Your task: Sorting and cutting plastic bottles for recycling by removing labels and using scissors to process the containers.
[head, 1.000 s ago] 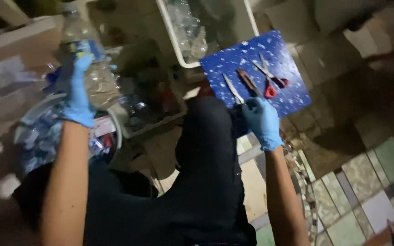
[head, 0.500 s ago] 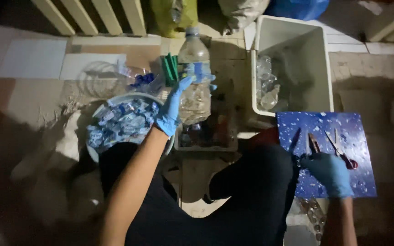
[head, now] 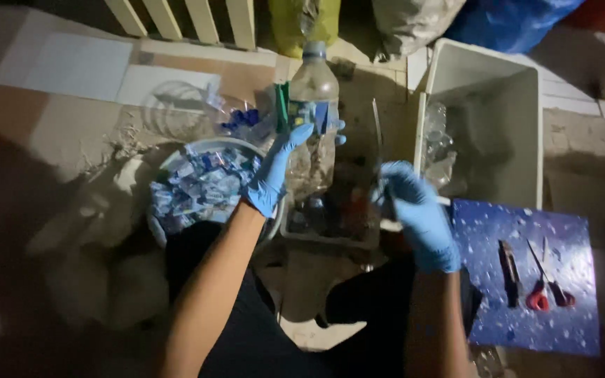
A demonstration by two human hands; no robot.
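My left hand [head: 276, 170], in a blue glove, grips a clear plastic bottle [head: 314, 94] with a blue label and holds it upright over a small tray [head: 330, 222]. My right hand [head: 414, 210], also gloved, is closed on a thin knife [head: 376, 129] whose blade points up beside the bottle. The blade stands just right of the bottle; I cannot tell whether it touches.
A round bowl [head: 197, 183] of blue label scraps sits at my left. A white bin [head: 488, 77] with clear plastic pieces stands at the right. Below it a blue cutting board [head: 526, 322] carries a dark knife [head: 509, 273] and red-handled scissors [head: 544, 294]. My dark-clothed knees fill the bottom.
My right hand left the blue board with a knife and rose toward the bottle. The bottle in my left hand stayed upright as the view shifted.
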